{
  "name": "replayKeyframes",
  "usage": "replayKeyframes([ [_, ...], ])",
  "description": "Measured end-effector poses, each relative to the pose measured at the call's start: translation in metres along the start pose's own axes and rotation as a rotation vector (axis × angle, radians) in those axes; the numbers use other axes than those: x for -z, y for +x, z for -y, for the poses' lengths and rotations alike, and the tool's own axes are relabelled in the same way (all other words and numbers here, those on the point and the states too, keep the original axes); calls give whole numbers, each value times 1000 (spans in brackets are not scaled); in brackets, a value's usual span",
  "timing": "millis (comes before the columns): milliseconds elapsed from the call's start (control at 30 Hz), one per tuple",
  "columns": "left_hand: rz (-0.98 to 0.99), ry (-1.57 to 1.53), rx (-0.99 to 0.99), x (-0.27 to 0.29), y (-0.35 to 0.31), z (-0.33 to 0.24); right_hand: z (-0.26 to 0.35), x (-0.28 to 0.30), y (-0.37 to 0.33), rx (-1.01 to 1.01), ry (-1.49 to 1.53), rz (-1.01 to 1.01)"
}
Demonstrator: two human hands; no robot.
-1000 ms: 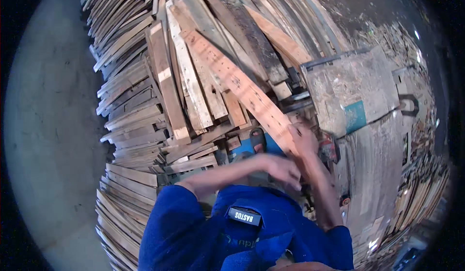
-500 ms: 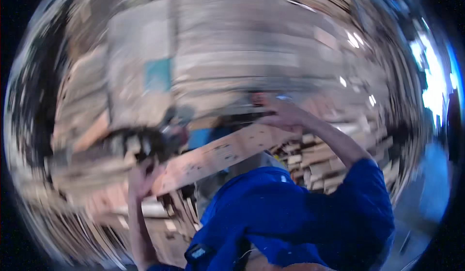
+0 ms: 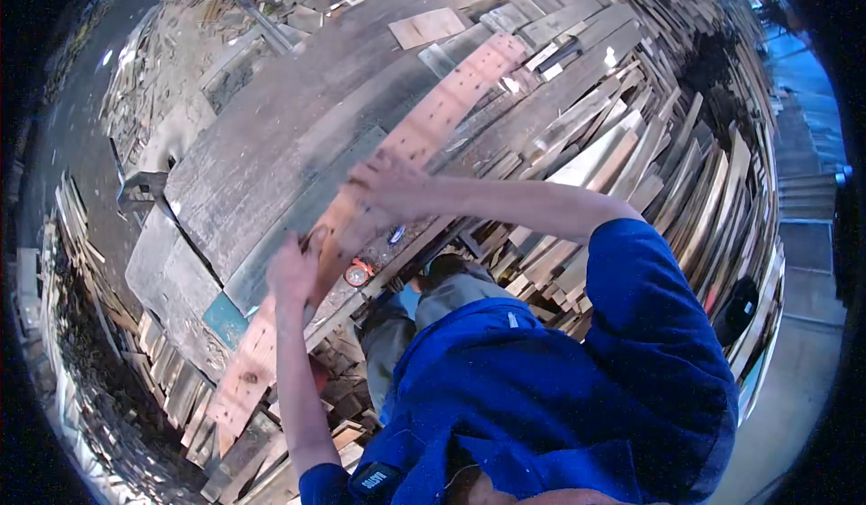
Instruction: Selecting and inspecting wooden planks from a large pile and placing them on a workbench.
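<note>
"What's the long plank (image 3: pixel 437 119) made of?"
"Bare wood, matt, its face dotted with small dark marks."
"And the tabletop (image 3: pixel 289 144)?"
"Wood too, worn and dull, with a flat teal patch (image 3: pixel 225 321) that looks painted."
"The stacked boards (image 3: pixel 622 157)?"
"Rough, unpolished wood."
"Clothing?"
"Matt blue cloth for the shirt (image 3: pixel 523 370), creased grey cloth for the trousers (image 3: pixel 460 288)."

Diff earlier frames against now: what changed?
The plank has swung rightward as the wearer turned and now extends over the worktable. The left hand, off it at first, has taken hold; the right hand sits nearer mid-plank. Unchanged: right hand on plank.
</note>
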State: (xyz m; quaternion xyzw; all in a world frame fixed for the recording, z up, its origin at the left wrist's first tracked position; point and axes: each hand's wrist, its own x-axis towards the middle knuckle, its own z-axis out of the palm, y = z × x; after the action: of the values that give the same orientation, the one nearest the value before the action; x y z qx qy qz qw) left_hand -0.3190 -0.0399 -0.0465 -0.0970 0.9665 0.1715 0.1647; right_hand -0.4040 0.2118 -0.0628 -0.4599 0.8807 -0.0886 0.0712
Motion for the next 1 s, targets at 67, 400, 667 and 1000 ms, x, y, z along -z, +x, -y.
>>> replayKeyframes([
  [67,37,-9,-24,-7,37,-29,-41,2,-7,-29,-31,8],
  [400,-48,-223,-247,-22,100,-65,-164,-76,61,19,-15,-98],
  [667,392,-573,-104,-75,-57,-10,-153,-114,80,-126,-196,256],
  [1000,223,-846,73,-155,-135,16,-362,-119,94,-167,-122,317],
])
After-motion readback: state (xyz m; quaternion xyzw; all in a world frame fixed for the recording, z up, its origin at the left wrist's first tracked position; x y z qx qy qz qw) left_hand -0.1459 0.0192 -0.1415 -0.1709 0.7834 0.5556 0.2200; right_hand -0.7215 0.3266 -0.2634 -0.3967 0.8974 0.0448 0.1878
